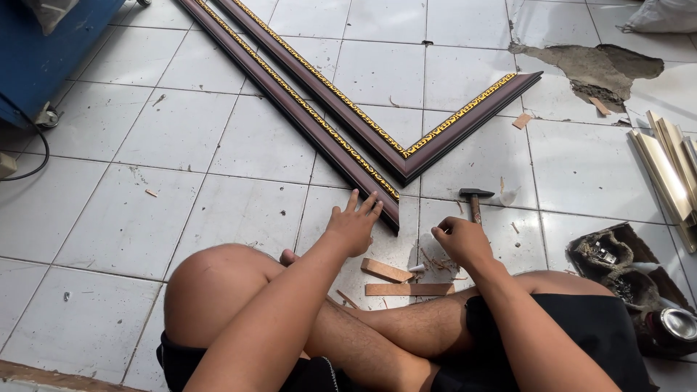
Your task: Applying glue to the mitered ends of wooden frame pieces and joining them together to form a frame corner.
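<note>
1. Head view is showing a person sitting cross-legged on a white tiled floor (239,145), working on dark brown frame mouldings with a gold pattern.
2. The left hand (353,225) is resting with fingers spread flat on the cut end of the loose moulding (319,123) — pressing it, holding nothing.
3. The right hand (459,243) is pinching near the floor among wood chips; the fingers are closed narrowly, but what they are gripping is too small to tell.
4. I am judging that the step in hand is the preparing of a corner joint: one corner (406,163) is already lying joined in a V, just beside the loose piece.
5. The next move is probably calling for the hammer (475,199), which is lying just beyond the right hand, and for steady alignment of the mitred end.
6. Around — two small wood blocks (396,279) near the knees, a broken patch in the tiles (588,69), pale mouldings (668,174) at right, a blue cart (43,51) at left.
</note>
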